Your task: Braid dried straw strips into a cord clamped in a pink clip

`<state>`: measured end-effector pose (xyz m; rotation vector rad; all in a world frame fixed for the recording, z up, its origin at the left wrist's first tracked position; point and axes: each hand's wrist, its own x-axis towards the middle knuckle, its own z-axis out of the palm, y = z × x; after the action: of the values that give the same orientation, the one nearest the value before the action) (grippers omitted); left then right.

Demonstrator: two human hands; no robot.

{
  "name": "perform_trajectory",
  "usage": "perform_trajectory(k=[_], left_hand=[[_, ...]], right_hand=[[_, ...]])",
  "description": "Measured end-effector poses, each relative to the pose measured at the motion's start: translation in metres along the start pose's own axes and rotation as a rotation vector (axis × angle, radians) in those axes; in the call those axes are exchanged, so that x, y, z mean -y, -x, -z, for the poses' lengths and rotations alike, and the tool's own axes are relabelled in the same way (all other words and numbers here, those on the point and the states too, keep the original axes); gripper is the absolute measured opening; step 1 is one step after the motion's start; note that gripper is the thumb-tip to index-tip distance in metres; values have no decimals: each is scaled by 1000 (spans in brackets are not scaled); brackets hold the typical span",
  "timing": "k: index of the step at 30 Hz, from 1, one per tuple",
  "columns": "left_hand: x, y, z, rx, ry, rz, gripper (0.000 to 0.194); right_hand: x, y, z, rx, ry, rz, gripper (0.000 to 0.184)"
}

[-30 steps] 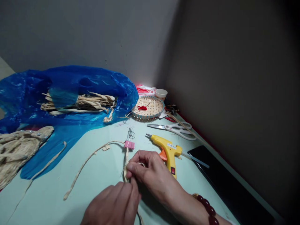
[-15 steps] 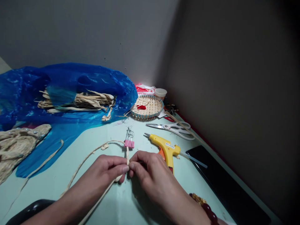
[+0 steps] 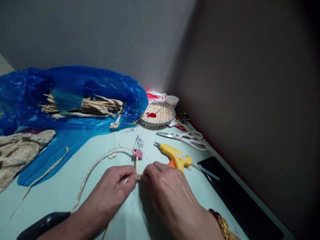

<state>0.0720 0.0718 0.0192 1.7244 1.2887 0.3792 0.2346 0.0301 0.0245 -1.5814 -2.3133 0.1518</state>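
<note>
Just below a pink binder clip (image 3: 138,154), a pale strip of dried plant fibre (image 3: 137,164) runs down between my two hands. My left hand (image 3: 116,186) pinches the fibre with thumb and curled fingers. Close on the other side, my right hand (image 3: 166,190) is closed on the same fibre, its fingertips mostly hidden behind the knuckles. A short bit of fibre shows between the two hands. From the clip a thin fibre cord (image 3: 92,166) curves away left and down to a dark rounded object (image 3: 45,226) near my left forearm.
A yellow glue gun (image 3: 176,156) and white-handled scissors (image 3: 187,137) lie to the right, beside a black flat slab (image 3: 240,196). Behind are a woven basket tray (image 3: 165,115), a paper cup (image 3: 172,100) and a blue plastic bag (image 3: 100,78) with fibre bundles. A woven fibre piece (image 3: 22,150) rests left.
My hands have drawn slightly apart, with the fibre stretched between them. My right hand has turned over, knuckles upward. The pink clip has tilted a little, and the view has shifted slightly.
</note>
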Motion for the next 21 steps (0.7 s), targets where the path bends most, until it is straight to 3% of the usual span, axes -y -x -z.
perform_trajectory(k=[4, 7, 10, 13, 16, 19, 21], left_hand=[[-2, 0, -2, 15, 84, 36, 25], [1, 0, -2, 39, 203, 27, 26], [6, 0, -1, 84, 366, 63, 28], [10, 1, 0, 137, 487, 100, 29], [10, 3, 2, 116, 477, 55, 29], [7, 5, 5, 98, 491, 39, 26], [6, 6, 6, 90, 479, 26, 24]], right_hand=[[12, 4, -7, -166, 129, 107, 13], [26, 6, -23, -329, 187, 65, 17], [35, 8, -39, -382, 183, 102, 17], [37, 13, -49, -396, 182, 165, 19], [35, 16, -46, -391, 150, 195, 20], [25, 13, -23, -274, -85, 248, 21], [15, 8, -3, -143, -314, 129, 17]])
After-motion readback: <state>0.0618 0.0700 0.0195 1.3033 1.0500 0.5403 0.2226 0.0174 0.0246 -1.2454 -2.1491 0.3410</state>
